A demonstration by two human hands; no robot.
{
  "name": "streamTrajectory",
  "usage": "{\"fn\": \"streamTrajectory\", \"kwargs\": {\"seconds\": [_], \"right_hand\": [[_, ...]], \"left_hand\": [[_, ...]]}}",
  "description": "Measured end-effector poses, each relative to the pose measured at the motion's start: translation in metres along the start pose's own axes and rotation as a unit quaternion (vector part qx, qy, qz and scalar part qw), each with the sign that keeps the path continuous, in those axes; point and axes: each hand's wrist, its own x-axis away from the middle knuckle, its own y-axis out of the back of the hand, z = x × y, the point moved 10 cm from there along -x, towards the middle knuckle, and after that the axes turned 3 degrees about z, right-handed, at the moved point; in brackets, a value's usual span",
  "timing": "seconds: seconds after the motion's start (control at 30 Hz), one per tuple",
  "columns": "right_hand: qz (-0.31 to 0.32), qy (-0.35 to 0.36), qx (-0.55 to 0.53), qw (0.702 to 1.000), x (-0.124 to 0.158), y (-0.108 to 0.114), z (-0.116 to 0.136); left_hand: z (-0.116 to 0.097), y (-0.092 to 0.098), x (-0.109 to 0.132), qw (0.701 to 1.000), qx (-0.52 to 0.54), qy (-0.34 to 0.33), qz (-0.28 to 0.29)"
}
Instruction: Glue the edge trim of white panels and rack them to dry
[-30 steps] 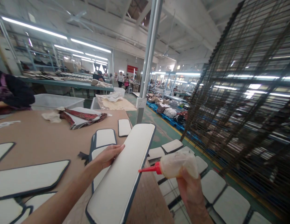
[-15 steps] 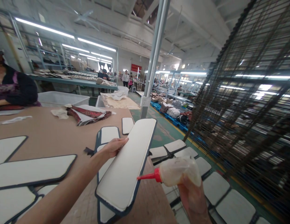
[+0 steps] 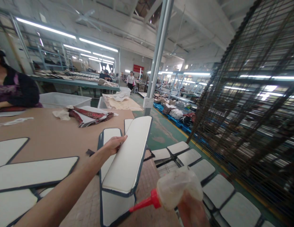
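Forearm (image 3: 68, 184) diagonal, left hand (image 3: 114, 144) at long edge of pale panel (image 3: 129, 154)

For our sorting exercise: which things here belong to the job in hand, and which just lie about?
Job in hand:
long white dark-edged panel
translucent plastic bottle with red nozzle

Apparently lying about:
folded red-patterned fabric
crumpled cream cloth

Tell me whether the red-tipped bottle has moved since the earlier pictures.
Yes. Against the socket box on the metal pole, the red-tipped bottle in the right hand now sits lower in the view and slightly left.
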Motion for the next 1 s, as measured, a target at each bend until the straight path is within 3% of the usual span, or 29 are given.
{"fn": "streamTrajectory", "kwargs": {"seconds": [0.07,0.17,0.3,0.53,0.73,0.83,0.9,1.0], "right_hand": [[-0.012,0.024,-0.013,1.0,-0.007,-0.004,0.014],[-0.072,0.128,-0.023,0.989,-0.025,-0.008,0.051],[-0.058,0.179,0.016,0.982,-0.049,-0.025,0.07],[-0.08,0.151,0.034,0.985,-0.052,-0.011,0.054],[-0.075,0.08,0.033,0.993,-0.023,0.01,0.011],[-0.031,0.024,0.017,0.999,-0.012,0.008,-0.013],[-0.022,0.02,0.002,1.0,-0.016,0.004,-0.01],[-0.064,0.094,-0.009,0.993,-0.041,-0.001,0.027]], "left_hand": [[-0.002,0.001,-0.001,1.0,-0.001,-0.006,-0.007],[-0.003,-0.003,-0.001,1.0,-0.005,-0.014,-0.004],[-0.001,-0.007,-0.004,1.0,-0.014,-0.02,0.012],[0.0,-0.008,-0.002,1.0,-0.009,-0.011,0.018],[-0.004,-0.007,0.006,1.0,-0.002,-0.007,0.007],[-0.005,-0.007,0.006,1.0,-0.006,-0.016,0.006],[-0.006,-0.009,0.007,1.0,-0.014,-0.024,0.01],[-0.005,-0.018,0.013,0.998,-0.035,-0.035,0.028]]}}
